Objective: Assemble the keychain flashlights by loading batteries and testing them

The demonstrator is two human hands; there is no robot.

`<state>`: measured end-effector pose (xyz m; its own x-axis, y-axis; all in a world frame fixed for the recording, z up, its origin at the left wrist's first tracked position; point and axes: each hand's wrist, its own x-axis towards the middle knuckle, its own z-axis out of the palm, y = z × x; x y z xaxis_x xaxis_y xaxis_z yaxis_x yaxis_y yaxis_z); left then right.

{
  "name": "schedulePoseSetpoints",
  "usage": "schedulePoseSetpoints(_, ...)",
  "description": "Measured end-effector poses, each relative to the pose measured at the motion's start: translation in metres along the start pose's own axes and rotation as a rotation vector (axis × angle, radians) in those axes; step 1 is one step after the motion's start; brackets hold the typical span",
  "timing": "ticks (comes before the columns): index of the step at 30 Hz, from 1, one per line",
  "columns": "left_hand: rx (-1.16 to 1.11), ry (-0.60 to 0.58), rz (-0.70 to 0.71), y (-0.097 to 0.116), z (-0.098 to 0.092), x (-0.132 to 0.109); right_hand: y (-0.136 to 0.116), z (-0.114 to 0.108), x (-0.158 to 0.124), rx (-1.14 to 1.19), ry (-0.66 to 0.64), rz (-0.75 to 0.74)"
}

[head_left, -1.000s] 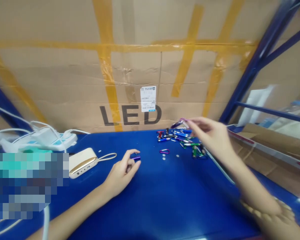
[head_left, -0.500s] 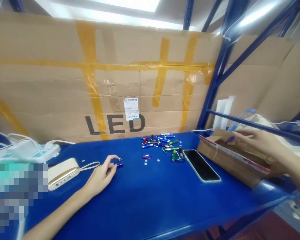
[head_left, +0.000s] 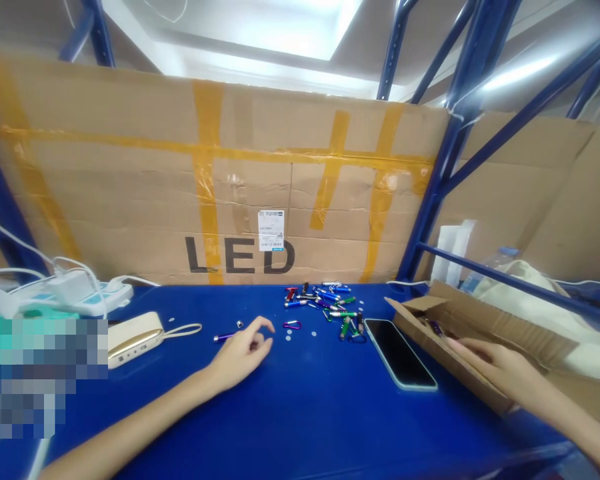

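Note:
My left hand (head_left: 245,350) hovers over the blue tabletop, index finger and thumb curved with a gap between them and nothing visible in it. Just right of its fingertips lies a purple carabiner (head_left: 292,325). Behind the hand are a slim purple metal tube (head_left: 223,337) and a tiny silver piece (head_left: 239,325). My right hand (head_left: 497,367) reaches into an open cardboard box (head_left: 460,365) with fingers stretched out. Close to its fingertips, inside the box, is a small dark purple item (head_left: 435,327); whether they touch I cannot tell.
Several coloured metal tubes with clips (head_left: 327,300) lie in a pile at the back. A phone (head_left: 400,353) rests left of the box. On the left are a cream device with a strap (head_left: 136,339) and a power strip (head_left: 113,298). A large carton (head_left: 145,200) stands behind.
My left hand has moved right, away from the purple tube and silver piece, toward the carabiner. My right hand has lowered into the box; the purple item at its fingertips is lower too.

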<state>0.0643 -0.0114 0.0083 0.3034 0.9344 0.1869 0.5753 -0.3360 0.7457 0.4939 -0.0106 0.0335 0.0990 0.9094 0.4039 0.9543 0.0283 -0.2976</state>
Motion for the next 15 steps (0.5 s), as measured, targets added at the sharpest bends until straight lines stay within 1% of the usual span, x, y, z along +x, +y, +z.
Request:
schedulePoseSetpoints(2,-0.259,-0.095,-0.112,0.023,0.023,0.012,-0.012,0.002,-0.011,0.033,-0.103,0.092)
schedulePoseSetpoints(3,-0.348,-0.164,-0.162,0.035,0.035,0.019,-0.018,0.004,-0.016,0.023,-0.130,0.114)
schedulePoseSetpoints(4,-0.412,-0.229,-0.170,0.047,0.047,0.027,-0.024,0.006,-0.021,-0.012,-0.118,0.124)
schedulePoseSetpoints(6,-0.441,-0.348,-0.141,0.068,0.067,0.043,-0.035,0.010,-0.031,-0.094,-0.097,0.132)
schedulePoseSetpoints(8,-0.408,-0.451,-0.128,0.084,0.083,0.061,-0.044,0.017,-0.040,-0.148,-0.042,0.104)
schedulePoseSetpoints(11,-0.350,-0.446,-0.171,0.097,0.103,0.084,-0.052,0.025,-0.050,-0.173,-0.012,0.069)
schedulePoseSetpoints(12,-0.294,-0.414,-0.156,0.100,0.109,0.091,-0.052,0.028,-0.052,-0.165,-0.019,0.077)
schedulePoseSetpoints(15,-0.061,-0.263,-0.055,0.104,0.126,0.104,-0.050,0.031,-0.055,-0.084,-0.059,0.113)
